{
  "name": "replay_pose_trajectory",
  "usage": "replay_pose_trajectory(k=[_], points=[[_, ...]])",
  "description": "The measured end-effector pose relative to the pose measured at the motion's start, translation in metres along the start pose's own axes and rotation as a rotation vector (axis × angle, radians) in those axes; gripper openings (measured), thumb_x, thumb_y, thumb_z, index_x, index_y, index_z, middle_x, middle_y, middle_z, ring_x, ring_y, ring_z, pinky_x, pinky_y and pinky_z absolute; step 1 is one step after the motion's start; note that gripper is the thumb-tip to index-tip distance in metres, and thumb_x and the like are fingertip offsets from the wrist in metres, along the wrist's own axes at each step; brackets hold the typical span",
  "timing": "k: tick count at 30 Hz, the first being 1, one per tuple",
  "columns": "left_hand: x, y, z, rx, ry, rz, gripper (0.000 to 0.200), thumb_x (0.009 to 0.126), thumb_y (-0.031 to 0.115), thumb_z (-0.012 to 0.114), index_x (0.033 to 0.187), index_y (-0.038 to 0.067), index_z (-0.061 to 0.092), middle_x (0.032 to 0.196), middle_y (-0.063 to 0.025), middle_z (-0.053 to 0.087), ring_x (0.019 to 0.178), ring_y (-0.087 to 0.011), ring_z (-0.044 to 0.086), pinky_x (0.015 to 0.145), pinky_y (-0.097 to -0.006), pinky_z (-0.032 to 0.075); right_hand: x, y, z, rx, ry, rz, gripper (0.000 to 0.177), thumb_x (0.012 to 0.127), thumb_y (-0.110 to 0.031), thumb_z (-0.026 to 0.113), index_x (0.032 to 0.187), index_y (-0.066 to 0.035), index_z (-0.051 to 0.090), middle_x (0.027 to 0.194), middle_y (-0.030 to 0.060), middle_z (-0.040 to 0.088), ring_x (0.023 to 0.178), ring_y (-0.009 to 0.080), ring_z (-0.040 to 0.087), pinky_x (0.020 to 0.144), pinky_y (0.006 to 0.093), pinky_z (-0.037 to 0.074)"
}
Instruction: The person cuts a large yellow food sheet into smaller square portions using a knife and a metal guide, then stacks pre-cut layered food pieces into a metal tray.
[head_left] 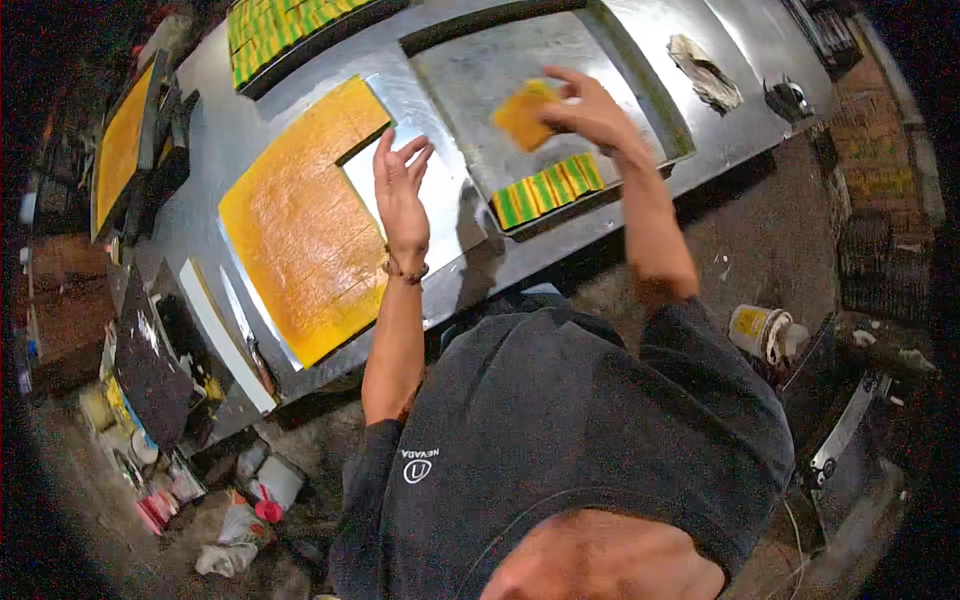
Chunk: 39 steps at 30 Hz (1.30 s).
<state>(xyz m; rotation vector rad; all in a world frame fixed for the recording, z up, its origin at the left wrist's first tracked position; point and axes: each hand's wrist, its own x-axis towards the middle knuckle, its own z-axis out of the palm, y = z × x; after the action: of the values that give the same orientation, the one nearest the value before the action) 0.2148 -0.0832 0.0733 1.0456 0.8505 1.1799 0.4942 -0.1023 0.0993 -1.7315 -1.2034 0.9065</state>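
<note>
My right hand grips a piece of yellow-brown cake above a metal tray. Along the near side of that tray stands a row of green-and-yellow striped cake slices. My left hand holds nothing, its fingers spread over the cut edge of a large sheet cake. The sheet cake has a brown top with cut lines and lies on white paper. Bare paper shows where a corner section of it is gone.
Another tray of striped slices stands at the back. To the left are a knife, a long white strip and a tilted tray of cake. A crumpled cloth lies at the right. A bucket stands below the table.
</note>
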Motion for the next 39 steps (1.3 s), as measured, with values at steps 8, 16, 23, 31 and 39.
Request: replay_pose_trajectory(k=[8, 16, 23, 31, 39], points=[[0.049, -0.101, 0.118, 0.555, -0.597, -0.077, 0.064, 0.099, 0.053, 0.039, 0.137, 0.002, 0.043, 0.119, -0.0157, 0.063, 0.113, -0.0248, 0.058, 0.1, -0.0353, 0.042, -0.057, 0.098, -0.081, -0.488, 0.228, 0.063, 0.067, 0.061, -0.027, 0.075, 0.123, -0.004, 0.061, 0.109, 0.0257, 0.062, 0.104, 0.038, 0.06, 0.091, 0.0413, 0.049], [0.082, -0.168, 0.156, 0.841, -0.967, -0.268, 0.076, 0.096, 0.064, 0.031, 0.128, -0.001, 0.055, 0.123, -0.0189, 0.061, 0.114, -0.0287, 0.058, 0.102, -0.0369, 0.041, -0.045, 0.118, -0.073, -0.514, -0.104, 0.06, 0.063, 0.064, -0.032, 0.074, 0.12, -0.004, 0.063, 0.108, 0.0257, 0.064, 0.103, 0.0396, 0.06, 0.093, 0.0429, 0.048], [0.077, -0.149, 0.17, 1.004, -1.186, -0.377, 0.085, 0.091, 0.074, 0.019, 0.125, 0.009, 0.061, 0.119, -0.0188, 0.063, 0.113, -0.032, 0.059, 0.101, -0.0395, 0.041, -0.026, 0.125, -0.1, -0.362, -0.385, 0.114, 0.071, 0.067, -0.035, 0.07, 0.129, -0.002, 0.056, 0.119, 0.024, 0.062, 0.107, 0.0361, 0.062, 0.094, 0.0402, 0.048], [0.069, -0.145, 0.155, 0.934, -1.095, -0.163, 0.067, 0.098, 0.06, 0.027, 0.134, 0.008, 0.051, 0.126, -0.019, 0.059, 0.114, -0.0329, 0.057, 0.098, -0.0374, 0.043, 0.008, 0.084, -0.101, -0.576, -0.295, 0.078, 0.067, 0.073, -0.021, 0.069, 0.134, -0.002, 0.05, 0.122, 0.0249, 0.06, 0.105, 0.0341, 0.064, 0.09, 0.0391, 0.05], [0.0, -0.032, 0.005, 0.121, -0.412, -0.138, 0.058, 0.103, 0.038, 0.037, 0.137, -0.008, 0.041, 0.139, -0.0192, 0.047, 0.127, -0.0284, 0.049, 0.109, -0.0371, 0.035, 0.112, -0.012, 0.098, -0.323, -0.346, -0.417, 0.038, 0.081, -0.013, 0.056, 0.117, 0.0, 0.063, 0.109, 0.0201, 0.067, 0.098, 0.0334, 0.066, 0.088, 0.0405, 0.051]])
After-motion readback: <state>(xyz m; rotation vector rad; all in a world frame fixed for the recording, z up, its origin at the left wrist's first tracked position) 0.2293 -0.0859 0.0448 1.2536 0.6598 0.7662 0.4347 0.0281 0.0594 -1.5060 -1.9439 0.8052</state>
